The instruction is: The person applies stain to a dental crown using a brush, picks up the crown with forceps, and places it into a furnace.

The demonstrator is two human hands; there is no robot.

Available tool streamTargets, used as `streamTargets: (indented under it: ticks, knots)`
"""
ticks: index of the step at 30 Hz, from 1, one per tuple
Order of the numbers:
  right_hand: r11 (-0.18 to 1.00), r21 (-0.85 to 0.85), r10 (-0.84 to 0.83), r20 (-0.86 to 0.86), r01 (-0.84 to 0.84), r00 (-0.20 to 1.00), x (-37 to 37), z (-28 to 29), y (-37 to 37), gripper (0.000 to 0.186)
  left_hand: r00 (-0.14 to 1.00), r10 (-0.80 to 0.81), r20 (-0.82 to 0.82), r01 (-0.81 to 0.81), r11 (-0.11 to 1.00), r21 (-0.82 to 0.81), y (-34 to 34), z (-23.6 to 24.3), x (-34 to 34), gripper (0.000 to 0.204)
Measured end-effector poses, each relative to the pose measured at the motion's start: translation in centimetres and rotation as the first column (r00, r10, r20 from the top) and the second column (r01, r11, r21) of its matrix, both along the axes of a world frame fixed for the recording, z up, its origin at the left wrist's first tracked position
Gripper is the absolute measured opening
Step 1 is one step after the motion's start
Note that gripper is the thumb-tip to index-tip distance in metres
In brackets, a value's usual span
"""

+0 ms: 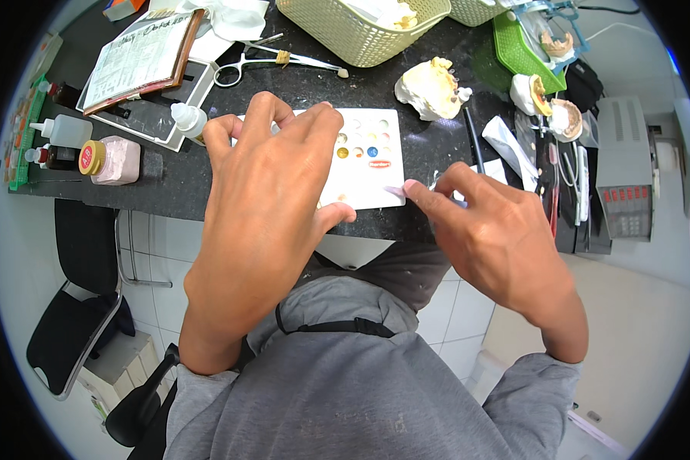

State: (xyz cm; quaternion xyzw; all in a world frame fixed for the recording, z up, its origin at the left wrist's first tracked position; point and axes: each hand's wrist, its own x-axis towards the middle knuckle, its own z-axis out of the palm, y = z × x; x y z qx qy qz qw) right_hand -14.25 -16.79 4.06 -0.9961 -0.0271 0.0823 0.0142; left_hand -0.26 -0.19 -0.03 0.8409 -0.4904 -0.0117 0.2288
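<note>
Our left hand (264,199) lies nearest, fingers curled loosely, covering the left part of a white palette (368,165) w/ small colour dabs on the black tabletop (169,180). Our right hand (487,230) sits at the palette's right edge, fingers pinched on sth thin; can't tell what. Plaster cast (431,88) behind.

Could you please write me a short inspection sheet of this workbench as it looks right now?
Surface: dark speckled counter.
Job's things: white mixing palette with small colour dabs.
Clutter: scissors, plaster dental cast, woven basket, squeeze bottles, pink jar, clipboard.
Hands: left hand rests over the palette; right hand pinches a thin tool at its edge.
Cables: nothing seen.
Surroundings: black chair, tiled floor.
</note>
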Motion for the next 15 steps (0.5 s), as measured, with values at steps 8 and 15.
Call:
streamTargets:
  ticks: [8, 15]
  knots:
    - [0.967, 0.221, -0.125, -0.009, 0.124, 0.992, -0.4, -1.0, -0.9, 0.032, 1.0, 0.013, 0.003, -0.014, 1.0, 0.024, 0.0, 0.0, 0.0, 0.08]
    - [0.96, 0.255, -0.155, 0.132, 0.118, 0.979, -2.1, -1.8, -0.6, 0.021, 1.0, 0.014, 0.022, -0.015, 0.999, 0.029, -0.2, 0.7, -0.3, 0.083]
